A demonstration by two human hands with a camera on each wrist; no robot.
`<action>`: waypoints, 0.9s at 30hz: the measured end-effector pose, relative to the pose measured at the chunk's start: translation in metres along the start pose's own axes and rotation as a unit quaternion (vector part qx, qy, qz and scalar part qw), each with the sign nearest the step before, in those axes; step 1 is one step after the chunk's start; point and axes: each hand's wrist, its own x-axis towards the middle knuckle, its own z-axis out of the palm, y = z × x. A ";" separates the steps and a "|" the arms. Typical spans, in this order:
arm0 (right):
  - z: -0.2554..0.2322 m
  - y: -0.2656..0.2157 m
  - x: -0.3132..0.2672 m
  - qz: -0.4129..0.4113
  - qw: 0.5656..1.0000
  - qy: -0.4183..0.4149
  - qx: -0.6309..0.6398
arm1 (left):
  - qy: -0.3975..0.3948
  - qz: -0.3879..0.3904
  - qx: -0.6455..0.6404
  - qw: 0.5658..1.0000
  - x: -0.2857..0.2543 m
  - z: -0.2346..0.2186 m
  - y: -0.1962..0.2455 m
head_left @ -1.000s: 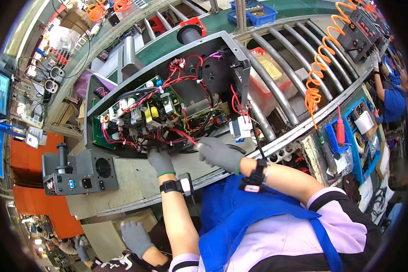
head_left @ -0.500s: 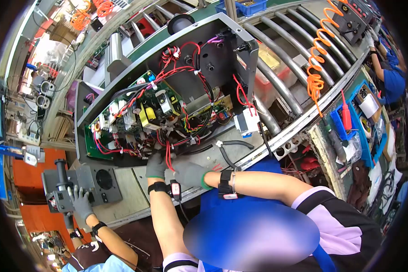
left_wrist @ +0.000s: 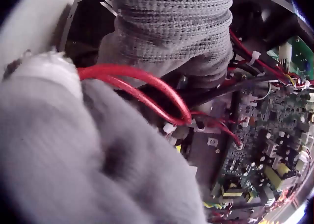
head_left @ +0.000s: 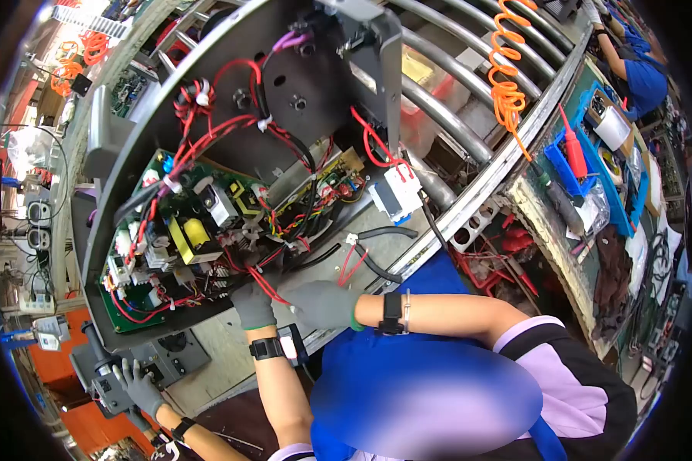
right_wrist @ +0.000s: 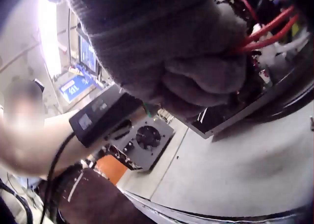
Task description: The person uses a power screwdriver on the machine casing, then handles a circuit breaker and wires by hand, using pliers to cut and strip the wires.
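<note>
A dark metal housing [head_left: 150, 96] full of circuit boards [head_left: 134, 311] and wiring stands open in front of me. My right hand [head_left: 323, 303], in a grey glove, pinches a pair of red wires [head_left: 260, 283] that run out of the housing; in the left wrist view the wires [left_wrist: 147, 86] bend in a loop from its fingers. My left hand [head_left: 252, 307], also gloved, is at the housing's front edge beneath the wires. Its fingertips are hidden, and I cannot tell what they grip. In the right wrist view, curled gloved fingers [right_wrist: 206, 81] show beside the wires.
A smaller grey unit with a fan [head_left: 177, 346] stands at the left, another person's gloved hand [head_left: 138, 384] on it. Black cables [head_left: 384, 233] and a white rocker part [head_left: 396, 192] lie right of the housing. Metal rollers [head_left: 446, 115], a coiled orange hose [head_left: 507, 100] and a red screwdriver [head_left: 573, 154] are farther right.
My right hand has drawn the red wires toward my body, close to the left hand. The head view has shifted closer to the housing. Another person's hand has come onto the smaller unit.
</note>
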 end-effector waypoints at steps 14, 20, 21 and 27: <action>-0.038 -0.042 -0.018 -0.020 0.984 0.174 0.003 | 0.092 0.131 0.793 0.588 -0.024 -0.002 -0.021; -0.011 -0.012 0.007 0.010 0.980 0.156 0.122 | 0.040 0.071 0.618 0.782 -0.015 0.016 -0.036; -0.013 -0.011 0.006 0.015 0.981 0.156 0.117 | 0.043 0.060 0.580 0.811 -0.010 0.023 -0.047; -0.040 -0.034 -0.032 0.052 0.992 0.109 -0.023 | 0.278 0.089 0.331 0.897 0.021 0.050 -0.082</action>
